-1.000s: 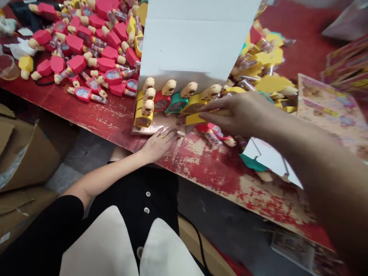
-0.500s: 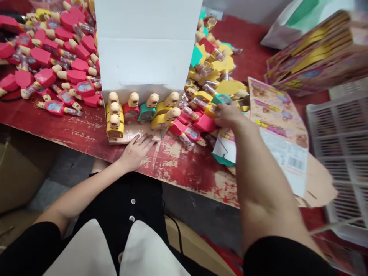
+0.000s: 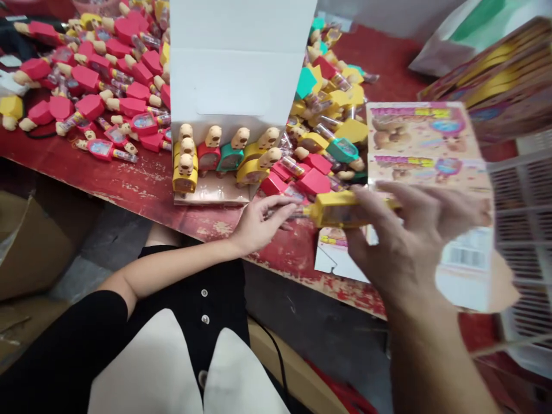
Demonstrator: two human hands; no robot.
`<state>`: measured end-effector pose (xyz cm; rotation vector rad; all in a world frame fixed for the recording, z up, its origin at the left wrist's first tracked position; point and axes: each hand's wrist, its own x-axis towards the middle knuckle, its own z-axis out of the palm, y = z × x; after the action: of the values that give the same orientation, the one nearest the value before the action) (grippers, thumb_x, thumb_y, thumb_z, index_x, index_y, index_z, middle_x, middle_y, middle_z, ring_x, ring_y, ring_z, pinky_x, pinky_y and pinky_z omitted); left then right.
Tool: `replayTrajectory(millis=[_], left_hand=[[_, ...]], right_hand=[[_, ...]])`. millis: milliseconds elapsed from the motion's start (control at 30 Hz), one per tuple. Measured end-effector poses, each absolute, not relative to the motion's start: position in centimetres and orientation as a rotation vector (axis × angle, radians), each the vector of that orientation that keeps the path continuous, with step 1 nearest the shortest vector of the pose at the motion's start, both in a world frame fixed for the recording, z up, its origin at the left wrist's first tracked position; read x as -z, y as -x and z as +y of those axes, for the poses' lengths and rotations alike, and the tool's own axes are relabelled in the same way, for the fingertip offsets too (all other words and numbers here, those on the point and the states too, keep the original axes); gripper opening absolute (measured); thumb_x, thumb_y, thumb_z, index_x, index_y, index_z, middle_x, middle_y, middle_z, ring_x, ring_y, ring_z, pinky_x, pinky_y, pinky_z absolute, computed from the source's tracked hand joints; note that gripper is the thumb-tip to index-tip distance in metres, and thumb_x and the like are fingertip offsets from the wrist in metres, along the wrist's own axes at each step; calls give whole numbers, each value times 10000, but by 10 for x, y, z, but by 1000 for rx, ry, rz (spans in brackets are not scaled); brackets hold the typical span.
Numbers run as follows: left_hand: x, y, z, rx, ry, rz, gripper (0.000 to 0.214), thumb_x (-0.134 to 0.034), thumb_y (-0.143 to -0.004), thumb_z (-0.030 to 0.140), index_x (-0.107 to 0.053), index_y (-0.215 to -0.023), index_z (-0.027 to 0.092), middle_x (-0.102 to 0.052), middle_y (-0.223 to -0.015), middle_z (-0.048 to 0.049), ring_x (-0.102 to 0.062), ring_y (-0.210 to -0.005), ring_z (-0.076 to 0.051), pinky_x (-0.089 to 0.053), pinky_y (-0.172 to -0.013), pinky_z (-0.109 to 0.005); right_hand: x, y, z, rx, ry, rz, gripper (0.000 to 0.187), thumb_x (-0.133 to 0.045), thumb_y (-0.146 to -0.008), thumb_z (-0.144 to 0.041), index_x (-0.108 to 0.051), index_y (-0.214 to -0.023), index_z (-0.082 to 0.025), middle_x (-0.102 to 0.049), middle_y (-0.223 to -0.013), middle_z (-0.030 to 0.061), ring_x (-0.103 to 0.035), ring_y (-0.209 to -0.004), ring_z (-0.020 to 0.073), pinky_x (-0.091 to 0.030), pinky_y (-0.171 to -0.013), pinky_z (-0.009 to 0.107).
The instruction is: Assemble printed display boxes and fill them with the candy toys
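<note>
My right hand [image 3: 409, 241] grips a yellow toy with a clear candy tube [image 3: 338, 209], holding it sideways above the table's front edge. My left hand [image 3: 263, 221] lies open just left of that toy, fingertips at or very near the tube's end. Behind them stands a white display box [image 3: 235, 75] with its lid upright. Several yellow, red and teal bear-headed toys [image 3: 228, 152] stand in a row inside it. A printed card sheet with bear pictures [image 3: 420, 144] rises behind my right hand, its lower part partly hidden.
Pink-red toys [image 3: 86, 95] lie heaped left of the box, with mixed yellow, teal and red toys [image 3: 328, 115] to its right. The red table [image 3: 129, 184] is worn and chipped. Printed cartons [image 3: 504, 75] and a white plastic crate [image 3: 524, 230] stand at right; cardboard boxes [image 3: 30, 241] lie below left.
My right hand has lifted a yellow toy out of the right-hand pile and moved it toward the table's front. My left hand has slid right, and the printed sheet now stands higher.
</note>
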<state>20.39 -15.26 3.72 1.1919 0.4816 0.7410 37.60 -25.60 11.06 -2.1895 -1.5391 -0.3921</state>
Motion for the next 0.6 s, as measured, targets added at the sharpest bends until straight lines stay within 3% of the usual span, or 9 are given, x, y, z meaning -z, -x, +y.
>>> replayTrajectory(millis=[67, 100, 167, 233, 333, 400, 467, 600], left_hand=[[-18, -205, -167, -739, -1037, 509, 524, -607, -945, 597, -675, -1189, 138, -714, -1210, -133, -736, -951, -183, -651, -794, -296], [-9, -201, -174, -739, -1019, 524, 529, -606, -945, 598, -674, -1170, 124, -717, -1194, -140, -738, -921, -179, -652, -791, -300], [4, -187, -183, -737, -1151, 532, 507, -578, -975, 563, -659, -1202, 117, -717, -1195, -151, -740, -950, -192, -651, -852, -332], [9, -167, -182, -767, -1504, 587, 477, -546, -1010, 493, -625, -1299, 122, -675, -1308, -172, -691, -1173, -235, -596, -1038, -389], [14, -138, -157, -779, -2167, 793, 484, -485, -1043, 342, -512, -1474, 123, -515, -1539, -173, -430, -1500, -276, -347, -1293, -487], [20, -126, -137, -651, -2497, 862, 483, -424, -1042, 233, -486, -1500, 92, -494, -1565, -170, -382, -1533, -290, -283, -1315, -535], [29, -121, -121, -506, -2703, 825, 474, -380, -1028, 156, -517, -1472, 62, -515, -1553, -165, -418, -1513, -290, -316, -1298, -532], [42, -119, -114, -496, -2835, 767, 459, -364, -1025, 144, -570, -1422, 42, -533, -1539, -159, -465, -1479, -287, -378, -1263, -493]], right_hand=[[-103, -349, -269, 156, 2098, -1307, 793, -727, -688, -632, -453, -1427, -547, -585, -1386, 93, -524, -1374, 367, -456, -1058, 621], [-97, -339, -273, 8, 2054, -1188, 815, -709, -679, -673, -442, -1436, -537, -603, -1356, 99, -579, -1316, 368, -506, -995, 616], [-81, -327, -274, -251, 1969, -980, 616, -676, -723, -668, -574, -1292, -456, -679, -1206, 98, -693, -1120, 349, -572, -901, 573], [-66, -322, -263, -286, 1837, -808, 430, -745, -700, -572, -645, -1038, -327, -713, -1071, 101, -722, -1010, 333, -585, -921, 532], [-48, -321, -229, -118, 1598, -760, 518, -851, -564, -473, -579, -942, -246, -708, -1009, 104, -715, -961, 301, -587, -942, 476], [-39, -320, -204, -140, 1519, -805, 578, -863, -543, -492, -556, -949, -221, -694, -972, 93, -699, -910, 255, -598, -895, 428], [-34, -320, -184, -263, 1524, -913, 544, -848, -597, -514, -565, -943, -203, -680, -928, 81, -671, -840, 208, -600, -828, 377], [-28, -325, -172, -413, 1573, -1221, 424, -817, -709, -480, -610, -955, -202, -649, -870, 46, -631, -750, 180, -581, -735, 343]])
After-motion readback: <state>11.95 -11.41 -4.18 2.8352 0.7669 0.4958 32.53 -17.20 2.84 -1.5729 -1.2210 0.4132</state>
